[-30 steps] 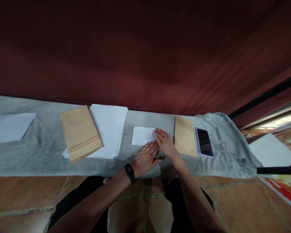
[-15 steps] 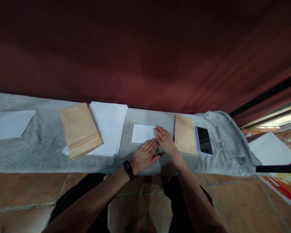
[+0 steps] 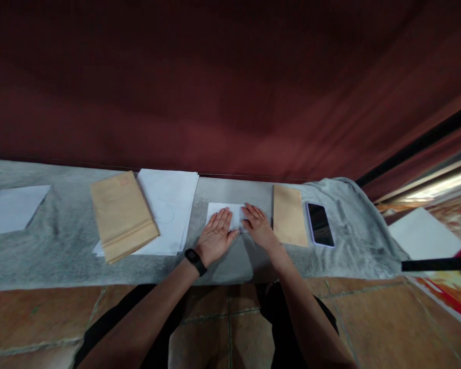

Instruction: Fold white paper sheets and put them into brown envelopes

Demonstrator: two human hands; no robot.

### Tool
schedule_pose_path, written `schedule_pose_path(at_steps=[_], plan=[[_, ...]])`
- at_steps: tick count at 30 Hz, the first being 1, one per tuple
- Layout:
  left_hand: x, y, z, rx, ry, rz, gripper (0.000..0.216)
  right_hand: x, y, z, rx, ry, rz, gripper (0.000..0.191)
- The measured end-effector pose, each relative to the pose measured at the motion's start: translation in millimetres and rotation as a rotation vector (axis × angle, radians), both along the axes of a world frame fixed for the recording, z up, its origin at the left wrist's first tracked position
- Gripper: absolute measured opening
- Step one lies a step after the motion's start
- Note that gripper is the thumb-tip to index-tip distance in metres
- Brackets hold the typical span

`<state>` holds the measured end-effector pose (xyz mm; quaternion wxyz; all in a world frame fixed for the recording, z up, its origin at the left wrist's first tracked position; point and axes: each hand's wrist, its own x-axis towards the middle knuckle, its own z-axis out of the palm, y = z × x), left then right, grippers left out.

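A small white sheet of folded-looking paper (image 3: 236, 216) lies on the grey cloth in front of me. My left hand (image 3: 217, 237) rests flat over its left part, palm down, with the fingers stretched out. On its right edge lies my right hand (image 3: 258, 224), also flat, fingers extended toward the upper left. The hands are a little apart, with white paper showing between them. Part of the paper is hidden under both hands. To the right of my right hand is a brown envelope (image 3: 290, 215).
A phone (image 3: 320, 224) lies right of the envelope. To the left, a thicker brown envelope (image 3: 123, 215) overlaps a stack of white sheets (image 3: 172, 205). Another white sheet (image 3: 13, 209) is at the far left. A dark red curtain (image 3: 215, 102) hangs behind the grey cloth (image 3: 69, 246).
My left hand has slid left along the paper, away from my right hand. Earlier their fingertips met near the paper's right edge. The whole view has shifted slightly.
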<state>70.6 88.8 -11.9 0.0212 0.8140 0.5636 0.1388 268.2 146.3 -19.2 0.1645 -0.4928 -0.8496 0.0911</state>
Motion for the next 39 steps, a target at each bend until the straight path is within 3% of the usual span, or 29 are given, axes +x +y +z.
schedule_pose_path(at_steps=[10,15,21,31,39], plan=[[-11.7,21.5,-3.1,-0.003,0.031,0.130,0.065,0.2,-10.9,8.1,-0.010,-0.006,-0.022,0.053],[-12.4,23.9,-3.6,-0.002,0.041,0.163,0.063,-26.2,-31.9,9.9,0.012,0.034,0.018,0.050],[-15.1,24.3,-6.5,-0.012,0.046,0.144,0.061,-48.6,-59.2,2.3,0.024,-0.010,0.052,0.061],[-15.4,25.7,-7.9,0.023,0.043,0.246,0.067,-39.3,-74.7,-0.8,0.088,-0.039,-0.066,0.069],[-19.8,26.4,-10.6,0.051,0.013,0.312,0.064,-12.6,-72.4,2.2,0.022,-0.045,-0.005,0.058]])
